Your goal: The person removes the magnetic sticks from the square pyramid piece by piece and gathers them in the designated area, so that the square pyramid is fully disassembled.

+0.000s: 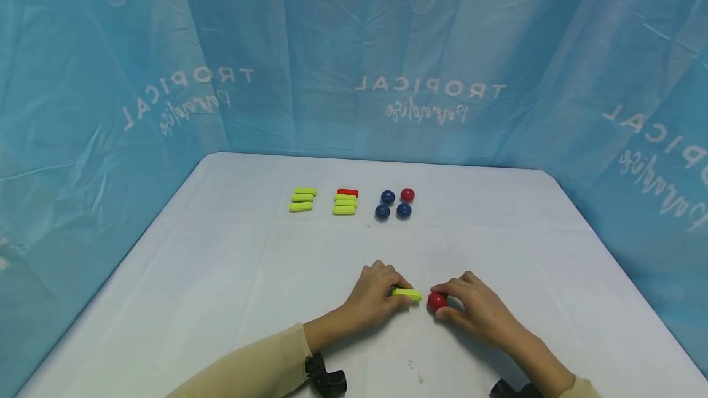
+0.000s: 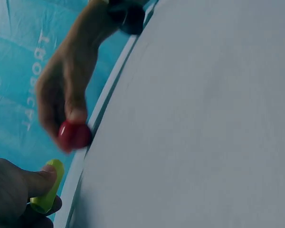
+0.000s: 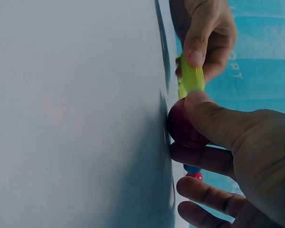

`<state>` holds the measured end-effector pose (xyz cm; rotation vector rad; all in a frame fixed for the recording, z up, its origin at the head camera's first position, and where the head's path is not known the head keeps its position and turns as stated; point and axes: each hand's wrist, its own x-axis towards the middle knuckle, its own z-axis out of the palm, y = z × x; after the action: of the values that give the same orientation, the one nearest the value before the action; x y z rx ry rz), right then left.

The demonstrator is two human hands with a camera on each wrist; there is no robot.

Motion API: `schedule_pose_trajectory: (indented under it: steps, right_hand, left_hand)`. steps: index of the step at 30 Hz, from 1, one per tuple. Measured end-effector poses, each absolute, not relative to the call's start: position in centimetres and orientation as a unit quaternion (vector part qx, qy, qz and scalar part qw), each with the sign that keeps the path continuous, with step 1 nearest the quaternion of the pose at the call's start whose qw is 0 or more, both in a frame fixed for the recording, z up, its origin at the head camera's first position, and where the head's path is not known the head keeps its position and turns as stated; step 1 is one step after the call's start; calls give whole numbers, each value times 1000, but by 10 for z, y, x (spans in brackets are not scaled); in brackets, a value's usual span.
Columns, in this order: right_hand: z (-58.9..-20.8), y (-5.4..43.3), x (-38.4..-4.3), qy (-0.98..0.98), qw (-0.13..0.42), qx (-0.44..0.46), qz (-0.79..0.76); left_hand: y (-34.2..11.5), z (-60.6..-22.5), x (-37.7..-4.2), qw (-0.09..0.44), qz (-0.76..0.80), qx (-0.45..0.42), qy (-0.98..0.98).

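My left hand [image 1: 377, 292] pinches a short yellow-green stick [image 1: 408, 293] between thumb and fingers, just above or on the white table. Beside it on the right, my right hand [image 1: 480, 311] holds a red ball [image 1: 437, 301] with thumb and fingertips. A small gap separates stick and ball in the head view. The left wrist view shows the stick [image 2: 48, 187] gripped under the thumb and the red ball [image 2: 74, 135] in the other hand. In the right wrist view the ball [image 3: 184, 124] sits between thumb and index finger, the other fingers spread.
Farther back on the white table [image 1: 265, 275] lie three yellow-green sticks [image 1: 302, 198]. Right of them, a red stick [image 1: 348, 192] tops a row of three yellow-green sticks [image 1: 345, 203]. Three dark blue balls [image 1: 382, 212] and a red ball [image 1: 407, 195] come after. Blue curtains [image 1: 332, 48] surround the table.
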<state>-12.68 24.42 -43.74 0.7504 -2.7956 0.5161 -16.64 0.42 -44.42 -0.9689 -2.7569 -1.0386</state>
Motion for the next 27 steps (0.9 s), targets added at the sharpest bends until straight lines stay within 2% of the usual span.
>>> schedule_pose_trajectory:
  steps: [5,10,16,21,27]
  right_hand:
    - [-433,246,-127,-951,73,241,177]
    - [-437,246,-128,-944,83,257,192]
    - [-438,246,-127,-945,84,254,190]
    - [-437,246,-129,-946,77,251,193]
    - [-438,244,-130,-946,68,248,198]
  left_hand:
    - [-18,-441,-180,52,-354,-262,-896]
    - [-43,-439,-200,77,-362,-209,-905]
    - [-104,-446,-254,119,-372,-122,-913]
    - [-144,-449,-294,117,-338,-72,-931]
    - [-162,-453,-314,108,-312,-59,-942]
